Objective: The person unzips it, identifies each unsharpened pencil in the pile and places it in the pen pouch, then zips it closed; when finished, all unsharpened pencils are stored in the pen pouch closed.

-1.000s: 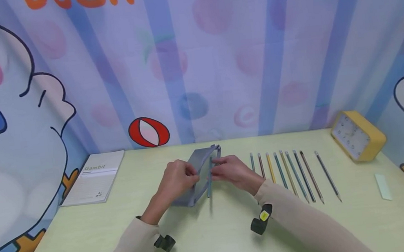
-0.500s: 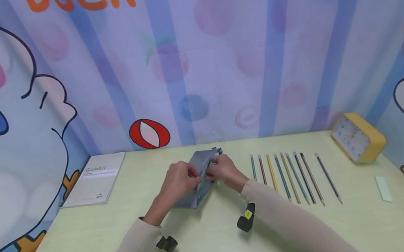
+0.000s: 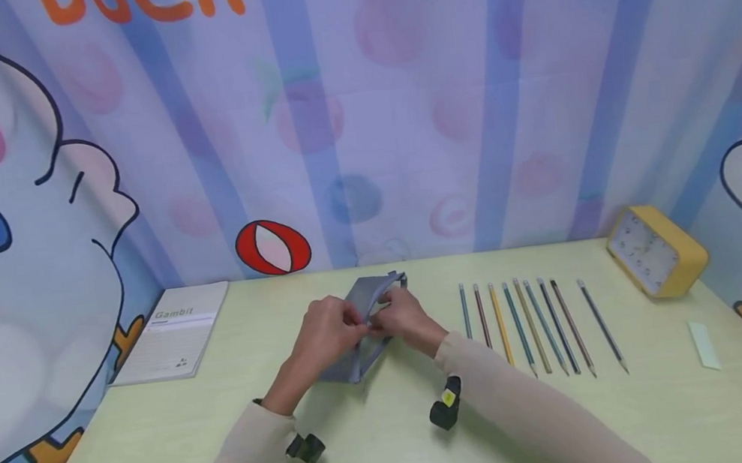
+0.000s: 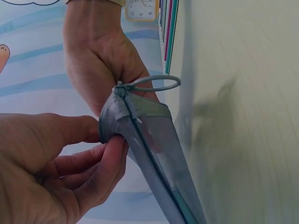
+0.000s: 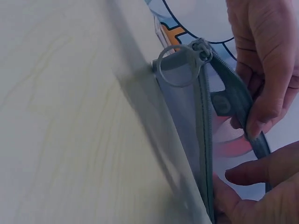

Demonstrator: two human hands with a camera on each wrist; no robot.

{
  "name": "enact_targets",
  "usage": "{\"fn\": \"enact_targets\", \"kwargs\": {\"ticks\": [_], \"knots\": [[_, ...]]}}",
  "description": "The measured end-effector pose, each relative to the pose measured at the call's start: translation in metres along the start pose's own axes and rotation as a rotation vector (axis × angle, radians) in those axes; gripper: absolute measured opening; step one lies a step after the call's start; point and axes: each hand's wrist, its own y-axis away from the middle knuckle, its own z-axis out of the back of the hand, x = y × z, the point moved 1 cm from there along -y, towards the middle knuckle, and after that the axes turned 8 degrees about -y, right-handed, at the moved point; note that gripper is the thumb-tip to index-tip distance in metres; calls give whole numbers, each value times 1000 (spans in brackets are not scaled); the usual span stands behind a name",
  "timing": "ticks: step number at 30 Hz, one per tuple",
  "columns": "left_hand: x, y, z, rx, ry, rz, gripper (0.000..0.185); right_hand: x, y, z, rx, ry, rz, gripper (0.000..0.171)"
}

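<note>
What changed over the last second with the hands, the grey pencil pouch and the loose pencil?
The right hand moved left, closing against the left hand at the grey fabric pencil pouch; the blue-grey pencil it held upright beside the pouch is no longer visible. Both hands now pinch the pouch's open edge. The row of pencils, yellow clock and booklet stayed put.

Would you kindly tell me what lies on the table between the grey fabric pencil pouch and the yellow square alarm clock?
A row of eight pencils lies side by side on the table between the grey fabric pencil pouch and the yellow square alarm clock; the head view shows it.
</note>
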Motion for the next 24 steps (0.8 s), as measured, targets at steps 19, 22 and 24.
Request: {"fn": "enact_targets", "kwargs": {"ticks": [19, 22, 24], "knots": [[5, -2, 1, 8, 35, 25, 7, 25, 61, 69, 52, 595, 128, 59], [7, -1, 1, -2, 41, 26, 7, 26, 72, 91, 78, 641, 84, 68], [7, -1, 2, -7, 39, 16, 7, 27, 80, 107, 91, 646, 56, 71]]}}
